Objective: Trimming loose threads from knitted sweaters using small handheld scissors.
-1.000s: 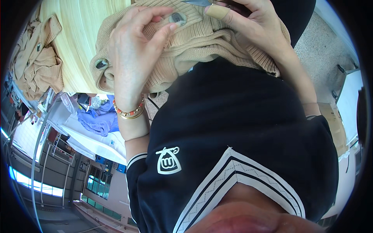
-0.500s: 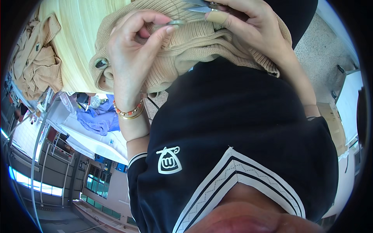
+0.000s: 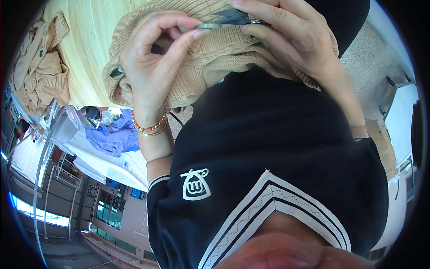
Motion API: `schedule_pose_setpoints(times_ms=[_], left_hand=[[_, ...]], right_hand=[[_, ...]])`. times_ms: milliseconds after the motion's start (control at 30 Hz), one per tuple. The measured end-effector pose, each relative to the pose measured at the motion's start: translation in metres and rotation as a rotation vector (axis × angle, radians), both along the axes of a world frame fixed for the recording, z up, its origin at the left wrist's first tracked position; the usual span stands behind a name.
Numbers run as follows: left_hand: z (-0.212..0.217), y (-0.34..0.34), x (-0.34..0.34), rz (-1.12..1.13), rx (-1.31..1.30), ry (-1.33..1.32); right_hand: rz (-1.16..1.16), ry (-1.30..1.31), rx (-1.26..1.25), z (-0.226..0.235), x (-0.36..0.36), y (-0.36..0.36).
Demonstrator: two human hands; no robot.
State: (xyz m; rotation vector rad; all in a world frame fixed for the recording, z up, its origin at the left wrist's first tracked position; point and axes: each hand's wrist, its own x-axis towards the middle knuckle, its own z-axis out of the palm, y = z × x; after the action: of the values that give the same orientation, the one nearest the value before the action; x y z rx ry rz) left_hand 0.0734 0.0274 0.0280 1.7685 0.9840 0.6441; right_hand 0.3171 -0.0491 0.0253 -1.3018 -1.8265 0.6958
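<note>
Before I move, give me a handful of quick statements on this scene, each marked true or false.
1. The left-hand grip pinches a button between thumb and finger. True.
2. The beaded bracelet is on the right wrist. False: it is on the left wrist.
3. The right-hand grip holds a bladed tool. True.
4. The purple cloth lies on the wooden tabletop. False: it lies on a white surface.
5. Tan knitwear lies at the picture's far left. True.

The knitwear [image 3: 215, 53] is beige, the button [image 3: 208, 26] grey-green.
</note>
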Motion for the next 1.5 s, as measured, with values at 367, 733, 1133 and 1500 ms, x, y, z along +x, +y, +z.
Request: schedule_pose_setpoints(times_ms=[367,733,1133,1500], left_hand=[[-0.003,0.005,-0.010,-0.145,0.024,-0.079],[-0.008,0.010,-0.015,-0.193,0.053,-0.159],[-0.015,0.014,-0.022,-0.224,0.120,-0.120],[-0.015,0.013,-0.021,-0.223,0.167,-0.110]], right_hand=[[0.044,-0.038,-0.060,0.001,0.002,-0.001],[0.039,0.002,-0.033,0.001,0.004,-0.002],[0.019,-0.114,-0.034,0.008,-0.002,0.000],[0.071,-0.037,0.038,-0.008,0.000,0.003]])
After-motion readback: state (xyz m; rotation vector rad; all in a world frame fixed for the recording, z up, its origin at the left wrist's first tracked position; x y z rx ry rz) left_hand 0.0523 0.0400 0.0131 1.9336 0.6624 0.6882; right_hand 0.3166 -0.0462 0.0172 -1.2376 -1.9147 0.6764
